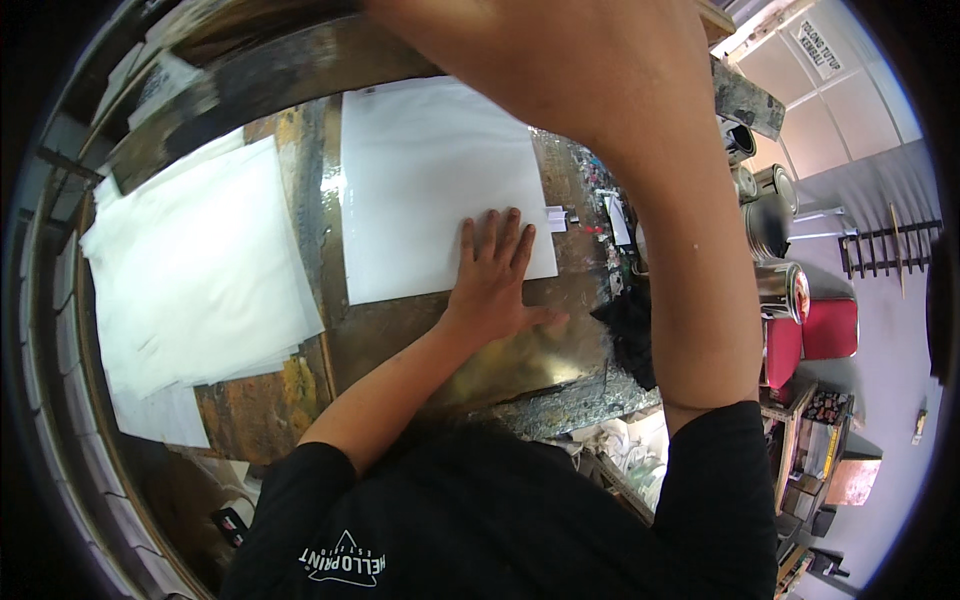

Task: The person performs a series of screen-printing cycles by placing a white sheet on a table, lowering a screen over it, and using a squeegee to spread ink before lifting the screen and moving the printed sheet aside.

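My left hand (488, 285) lies flat with spread fingers. Its fingertips press on the lower right part of a white sheet (425, 170), while the thumb rests over the brown board (520, 365) beneath. Small white tabs (557, 218) sit against the sheet's right edge. Raised high over the far side, my right hand (490, 45) runs out of the picture at the top, so its fingers and anything in them are hidden. The right forearm covers part of the table's right side.
A loose stack of white sheets (195, 270) lies at the left on the paint-stained table (260, 410). Black cloth (630, 335) bunches at the right. Paint cans (780, 290) stand beyond my right forearm, near a red chair (828, 328). A dark beam (250, 85) crosses the far left.
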### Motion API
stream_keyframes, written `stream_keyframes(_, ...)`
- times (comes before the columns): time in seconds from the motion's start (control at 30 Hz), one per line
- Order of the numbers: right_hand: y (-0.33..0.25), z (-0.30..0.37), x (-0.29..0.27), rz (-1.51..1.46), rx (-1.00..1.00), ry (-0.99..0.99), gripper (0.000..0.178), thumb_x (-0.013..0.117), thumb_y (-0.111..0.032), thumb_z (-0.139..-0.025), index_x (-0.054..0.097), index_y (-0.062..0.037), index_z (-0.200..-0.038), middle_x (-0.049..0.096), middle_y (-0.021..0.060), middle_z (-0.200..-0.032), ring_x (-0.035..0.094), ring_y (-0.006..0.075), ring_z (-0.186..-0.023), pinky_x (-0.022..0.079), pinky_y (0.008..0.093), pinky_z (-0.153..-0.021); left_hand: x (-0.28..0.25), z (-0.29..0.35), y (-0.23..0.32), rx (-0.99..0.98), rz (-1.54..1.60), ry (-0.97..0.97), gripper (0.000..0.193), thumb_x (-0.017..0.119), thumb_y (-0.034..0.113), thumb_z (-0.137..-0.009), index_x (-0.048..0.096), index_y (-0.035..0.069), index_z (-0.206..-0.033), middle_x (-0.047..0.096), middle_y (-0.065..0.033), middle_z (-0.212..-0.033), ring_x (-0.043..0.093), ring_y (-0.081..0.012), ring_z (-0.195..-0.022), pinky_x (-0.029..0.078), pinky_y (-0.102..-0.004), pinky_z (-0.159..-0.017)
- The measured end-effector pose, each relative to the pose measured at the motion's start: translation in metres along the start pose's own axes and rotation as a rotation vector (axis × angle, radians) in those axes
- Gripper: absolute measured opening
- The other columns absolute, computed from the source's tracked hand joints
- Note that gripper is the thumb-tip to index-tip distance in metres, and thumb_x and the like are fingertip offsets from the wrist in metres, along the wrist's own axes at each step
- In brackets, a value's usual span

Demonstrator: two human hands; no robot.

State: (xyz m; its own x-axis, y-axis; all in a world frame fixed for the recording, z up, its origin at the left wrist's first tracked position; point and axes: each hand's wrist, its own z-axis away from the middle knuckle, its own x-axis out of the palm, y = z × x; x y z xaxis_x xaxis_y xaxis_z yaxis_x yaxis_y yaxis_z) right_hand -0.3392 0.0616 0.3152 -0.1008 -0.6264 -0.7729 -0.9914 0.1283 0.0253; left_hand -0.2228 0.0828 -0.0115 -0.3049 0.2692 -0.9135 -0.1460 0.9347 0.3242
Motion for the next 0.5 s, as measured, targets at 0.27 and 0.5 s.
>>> stream_keyframes(0.27,-0.036,0.011,-0.008,0.05,0.212,-0.196,0.058,0.054,-0.058,-0.108,0.068,-0.0077,-0.084,0.062,0.0034,-0.073,0.057,0.0169,-0.068,0.051,0.0385,-0.084,-0.095,0.018,-0.015,-0.149,0.232,0.323,0.117,0.086,0.07,-0.078,0.045,0.001,-0.164,0.053,-0.0247,-0.158,0.054,-0.0427,-0.142,0.038,-0.0617,-0.123)
stream_keyframes(0.5,-0.031,0.117,0.047,0.049,-0.004,-0.327,0.048,0.078,-0.031,-0.088,0.057,-0.0059,-0.124,0.066,0.0148,-0.11,0.063,0.0357,-0.111,0.041,0.0519,-0.093,-0.209,0.131,-0.095,-0.468,1.125,0.503,0.1,0.103,0.02,-0.072,0.053,-0.007,-0.154,0.077,-0.0113,-0.115,0.073,-0.0176,-0.106,0.06,-0.0383,-0.094)
